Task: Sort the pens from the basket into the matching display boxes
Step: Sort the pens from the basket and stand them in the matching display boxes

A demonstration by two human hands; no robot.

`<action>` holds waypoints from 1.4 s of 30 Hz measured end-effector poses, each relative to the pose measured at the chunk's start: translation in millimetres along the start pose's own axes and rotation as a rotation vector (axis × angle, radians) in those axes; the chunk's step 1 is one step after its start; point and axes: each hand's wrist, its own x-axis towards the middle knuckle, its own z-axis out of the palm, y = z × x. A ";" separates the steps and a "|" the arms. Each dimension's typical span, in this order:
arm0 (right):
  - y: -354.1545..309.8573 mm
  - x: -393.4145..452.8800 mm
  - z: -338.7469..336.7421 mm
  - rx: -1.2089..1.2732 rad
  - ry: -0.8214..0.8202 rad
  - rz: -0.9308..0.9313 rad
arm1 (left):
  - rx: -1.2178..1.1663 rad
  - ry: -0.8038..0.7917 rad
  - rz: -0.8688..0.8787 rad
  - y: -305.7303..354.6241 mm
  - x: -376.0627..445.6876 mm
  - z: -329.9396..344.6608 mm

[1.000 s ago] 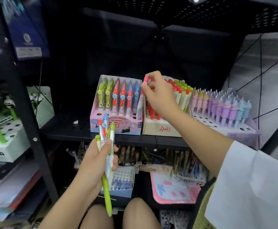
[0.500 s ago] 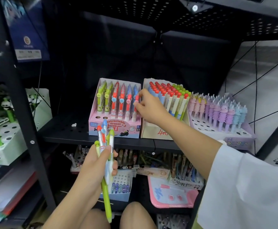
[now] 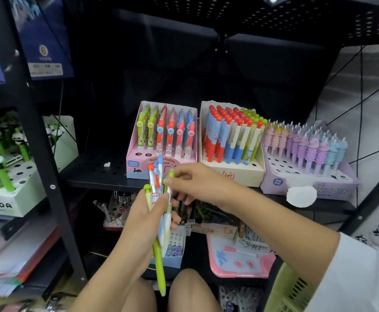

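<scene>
My left hand (image 3: 146,218) grips a bunch of pens (image 3: 159,194) upright in front of the shelf: green, red and blue ones, with a long green barrel hanging below the fist. My right hand (image 3: 197,184) pinches the top of a green pen (image 3: 169,179) in that bunch. Behind stand three display boxes: a pink box (image 3: 161,164) with green, red and blue pens, a cream box (image 3: 235,174) with red- and green-capped pens, and a lilac box (image 3: 307,180) with pastel unicorn pens.
A black upright post (image 3: 40,143) stands left of the shelf, with a panda pen box (image 3: 15,188) beyond it. The lower shelf holds small boxes and a pink tray (image 3: 238,262). A green basket (image 3: 289,291) sits at the lower right. My knees are below.
My right hand left the pink and cream boxes, came back down to the bunch in my left hand and took hold of a green pen's top. The pen it held earlier is gone from it.
</scene>
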 end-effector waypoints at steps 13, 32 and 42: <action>10.2 -4.7 -5.8 0.474 0.190 -0.072 | 0.113 0.062 0.049 -0.1 7.6 3.6; -71.0 96.3 -4.3 -0.291 0.595 -0.317 | 0.028 0.220 0.059 16.2 6.8 -49.4; -74.4 100.2 -7.9 -0.434 0.544 -0.239 | -0.010 0.181 0.041 12.7 5.2 -52.6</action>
